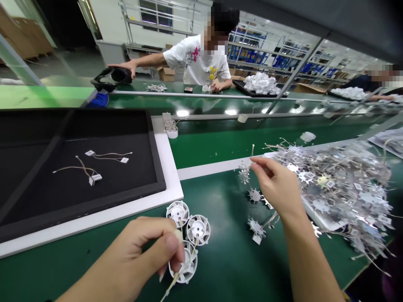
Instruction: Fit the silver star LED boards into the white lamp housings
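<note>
Three round white fan frames [197, 230] with spoked centres lie together on the green bench, thin pale wires [189, 254] running from them. My left hand [147, 253] is over the nearest frame, thumb and fingers closed on these wires; part of its grip is hidden. Further right, my right hand [278, 184] pinches a shiny star-shaped metal plate [244, 171] at its edge, with a thin wire standing up beside the fingertips. Below it, more star-shaped plates [256, 227] with leads rest on the bench.
A big heap of star-shaped plates and wires [343, 184] covers a white tray at right. At left, a black tray [157, 167] holds several small white parts on wires. Small white rings [171, 131] stand behind it. Across the bench, a person [201, 63] touches a black object [110, 78].
</note>
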A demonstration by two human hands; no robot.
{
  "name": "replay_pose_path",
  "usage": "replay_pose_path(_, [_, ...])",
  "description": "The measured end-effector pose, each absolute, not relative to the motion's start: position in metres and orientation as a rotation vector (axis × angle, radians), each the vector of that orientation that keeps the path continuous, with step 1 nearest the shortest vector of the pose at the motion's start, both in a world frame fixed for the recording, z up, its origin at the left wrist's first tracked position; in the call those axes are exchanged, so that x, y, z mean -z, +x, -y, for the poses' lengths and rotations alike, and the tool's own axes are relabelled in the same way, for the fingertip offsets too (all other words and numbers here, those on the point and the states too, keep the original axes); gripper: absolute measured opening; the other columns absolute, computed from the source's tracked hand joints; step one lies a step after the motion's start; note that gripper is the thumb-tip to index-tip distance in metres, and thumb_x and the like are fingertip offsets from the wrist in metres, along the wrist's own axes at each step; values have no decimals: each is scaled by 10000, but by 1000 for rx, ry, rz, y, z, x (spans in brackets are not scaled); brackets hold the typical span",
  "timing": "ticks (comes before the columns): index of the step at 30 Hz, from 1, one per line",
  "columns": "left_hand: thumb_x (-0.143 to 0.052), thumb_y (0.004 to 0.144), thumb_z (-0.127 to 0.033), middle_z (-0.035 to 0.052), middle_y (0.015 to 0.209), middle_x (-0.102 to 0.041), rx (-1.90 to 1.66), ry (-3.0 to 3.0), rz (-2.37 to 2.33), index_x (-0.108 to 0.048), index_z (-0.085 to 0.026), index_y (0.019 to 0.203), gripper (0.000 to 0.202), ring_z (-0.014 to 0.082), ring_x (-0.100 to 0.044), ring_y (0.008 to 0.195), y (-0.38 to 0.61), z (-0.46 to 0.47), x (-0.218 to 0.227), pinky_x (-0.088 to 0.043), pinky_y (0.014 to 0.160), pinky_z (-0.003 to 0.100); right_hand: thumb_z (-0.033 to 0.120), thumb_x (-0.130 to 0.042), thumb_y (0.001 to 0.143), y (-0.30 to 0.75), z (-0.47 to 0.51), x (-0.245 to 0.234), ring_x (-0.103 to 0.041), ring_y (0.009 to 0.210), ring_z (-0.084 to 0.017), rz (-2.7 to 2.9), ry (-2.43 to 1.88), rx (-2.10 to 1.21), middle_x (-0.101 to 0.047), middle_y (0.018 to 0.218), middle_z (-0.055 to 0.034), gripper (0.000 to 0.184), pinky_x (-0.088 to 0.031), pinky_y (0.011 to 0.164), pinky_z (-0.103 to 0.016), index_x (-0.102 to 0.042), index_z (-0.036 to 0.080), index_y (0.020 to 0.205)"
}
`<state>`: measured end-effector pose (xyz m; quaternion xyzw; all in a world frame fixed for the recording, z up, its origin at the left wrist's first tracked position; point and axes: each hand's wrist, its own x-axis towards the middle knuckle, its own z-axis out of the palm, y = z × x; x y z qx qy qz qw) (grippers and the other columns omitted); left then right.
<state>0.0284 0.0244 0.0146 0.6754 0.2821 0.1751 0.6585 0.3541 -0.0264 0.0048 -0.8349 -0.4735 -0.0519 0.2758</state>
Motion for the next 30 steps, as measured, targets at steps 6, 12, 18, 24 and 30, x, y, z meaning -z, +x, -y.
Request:
replay_pose_path(6, [-633,974,-569,10,935,-712,-472,1544,-832,-743,-285,958,305,196,-615,848,37,-22,-15,-497,802,290,349,-650,951,307,33,-13,-737,771,-221,1305,-1616,-168,-793,859,-43,183,-584,693,-342,-782,254,1035])
replay_pose_path(12, [-713,904,-538,45,1359,-634,-582,1507,-1035,-685,-341,1277,423,281,-559,1151,41,-17,-16,-468,842,320,342,-569,989,282,31,-16,-666,636,-190,1605,-1746,-424,-800,869,-36,235,-508,570,-321,-779,250,1041])
replay_pose_path(18, [-693,899,-584,34,1391,-629,-568,1567,-1033,-715,-358,1244,413,310,-547,1234,41,-17,-15,-488,807,300,416,-618,971,290,29,-8,-699,747,-213,1294,-1686,-505,-760,832,-45,247,-567,679,-345,-750,233,1070])
replay_pose_path(24, [-667,913,-603,36,1361,-651,-571,1628,-1015,-737,-349,1193,384,324,-584,1220,41,-20,-11,-532,791,305,477,-761,902,288,26,-8,-775,829,-236,853,-1408,-833,-741,735,-20,364,-625,784,-368,-674,218,1143])
replay_pose_path(30, [-640,981,-417,53,1383,-650,-559,1968,-783,-658,-344,1310,338,310,-629,1224,65,-37,-10,-508,1018,407,471,-840,841,278,26,-14,-770,774,-207,742,-1279,-1025,-693,674,25,377,-611,678,-289,-686,234,1090])
